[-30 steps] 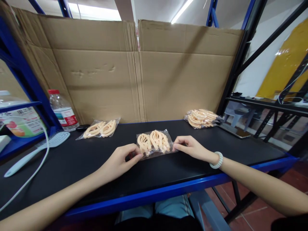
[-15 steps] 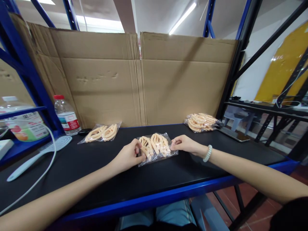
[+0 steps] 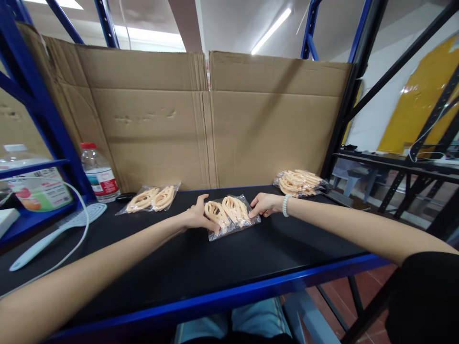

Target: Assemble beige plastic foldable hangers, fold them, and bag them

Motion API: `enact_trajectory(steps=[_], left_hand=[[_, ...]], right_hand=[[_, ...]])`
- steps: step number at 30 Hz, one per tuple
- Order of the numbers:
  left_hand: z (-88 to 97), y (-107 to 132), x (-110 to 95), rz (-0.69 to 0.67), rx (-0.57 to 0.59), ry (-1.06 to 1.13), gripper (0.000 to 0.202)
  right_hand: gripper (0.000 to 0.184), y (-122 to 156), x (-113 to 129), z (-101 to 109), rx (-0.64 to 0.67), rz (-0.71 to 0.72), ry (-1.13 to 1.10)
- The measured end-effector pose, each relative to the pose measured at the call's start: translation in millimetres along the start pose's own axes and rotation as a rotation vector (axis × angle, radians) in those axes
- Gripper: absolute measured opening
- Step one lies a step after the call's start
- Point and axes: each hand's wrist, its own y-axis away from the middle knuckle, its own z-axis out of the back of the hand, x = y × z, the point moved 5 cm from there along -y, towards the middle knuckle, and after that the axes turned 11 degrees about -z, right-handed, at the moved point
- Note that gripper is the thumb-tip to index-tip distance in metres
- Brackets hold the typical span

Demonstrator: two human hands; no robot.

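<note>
A clear plastic bag (image 3: 232,217) with beige looped pieces in two bundles lies slightly tilted on the black tabletop in front of me. At its left edge is my left hand (image 3: 199,216), its thumb on the lower left corner and its index finger reaching up beside the bag; the other fingers are partly hidden. My right hand (image 3: 264,204), with a pale beaded bracelet at the wrist, pinches the bag's right edge between thumb and curled fingers.
A similar bag (image 3: 152,198) rests at the back left, and a pile of bagged pieces (image 3: 300,182) at the back right. On the left are a red-capped bottle (image 3: 99,174), a light blue slotted turner (image 3: 60,232) and a white cable (image 3: 85,210). Cardboard (image 3: 154,124) walls the back.
The bag has shifted slightly back and left and turned a little. My left hand has spread its index finger upward; my right hand has moved left with the bag's edge.
</note>
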Motion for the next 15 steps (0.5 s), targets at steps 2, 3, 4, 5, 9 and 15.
enact_trajectory(steps=[2,3,4,5,9,15], left_hand=[[-1.6,-1,-2,-0.002,-0.011,0.105,0.117],[-2.2,-2,-3,0.012,-0.02,0.156,0.12],[-2.6,-2,-4,0.033,-0.034,0.202,0.123],[-3.0,-1,-4,0.057,-0.051,0.242,0.126],[-4.8,1,-7,0.111,-0.13,0.361,0.131],[-9.5,3,-13,0.09,-0.225,0.578,0.128]], right_hand=[[0.043,-2,2,0,0.018,-0.032,0.018],[0.04,-3,3,0,0.03,-0.047,0.028],[0.036,-3,4,0,0.041,-0.058,0.036],[0.033,-3,5,-1,0.051,-0.068,0.042],[0.022,-1,10,-4,0.059,-0.072,0.025],[0.017,2,12,-7,0.039,-0.054,-0.085]])
